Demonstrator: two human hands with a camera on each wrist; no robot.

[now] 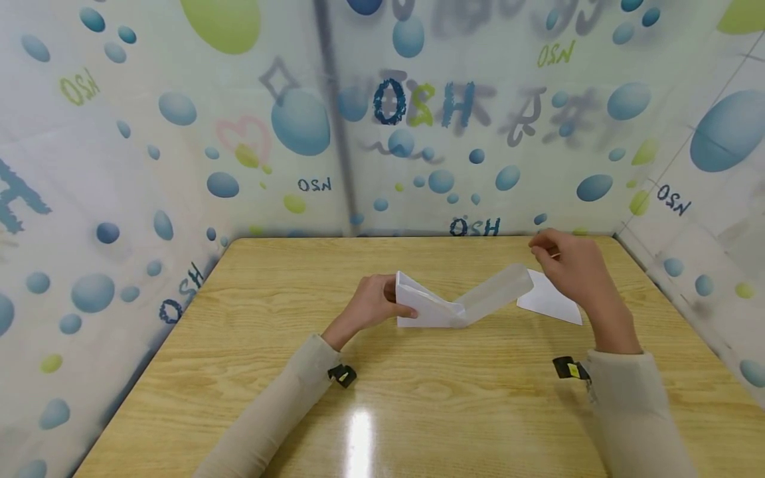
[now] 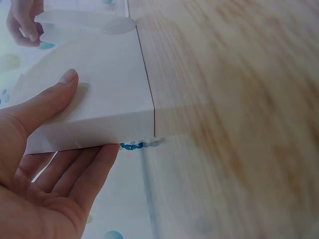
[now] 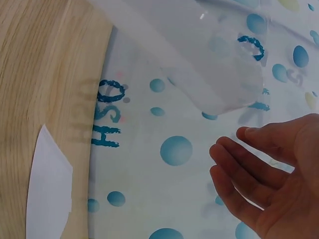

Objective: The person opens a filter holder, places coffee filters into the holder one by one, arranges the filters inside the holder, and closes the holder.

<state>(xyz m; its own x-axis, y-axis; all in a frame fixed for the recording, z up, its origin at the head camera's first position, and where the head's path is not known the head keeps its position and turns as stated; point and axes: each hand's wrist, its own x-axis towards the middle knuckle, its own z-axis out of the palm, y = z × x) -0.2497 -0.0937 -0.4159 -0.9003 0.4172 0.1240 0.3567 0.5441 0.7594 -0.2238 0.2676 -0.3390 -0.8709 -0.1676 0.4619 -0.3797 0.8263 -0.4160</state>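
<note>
A thin white box (image 1: 424, 309) stands on edge at the middle of the table, its top edge sloping down to the right. My left hand (image 1: 373, 302) grips its left end; in the left wrist view the thumb presses the white face and the fingers lie against the far side. From the box's lower right end a wide translucent strip (image 1: 496, 292) slants up to the right. Beyond the strip's raised end hovers my right hand (image 1: 568, 262), fingers loosely bent, holding nothing. In the right wrist view a gap separates its fingertips from the strip (image 3: 199, 59).
A flat white piece of paper (image 1: 550, 299) lies on the wooden table (image 1: 454, 405) below the right hand, partly behind the strip. Cloth-like walls (image 1: 370, 166) with blue and green spots rise behind the table and at both sides.
</note>
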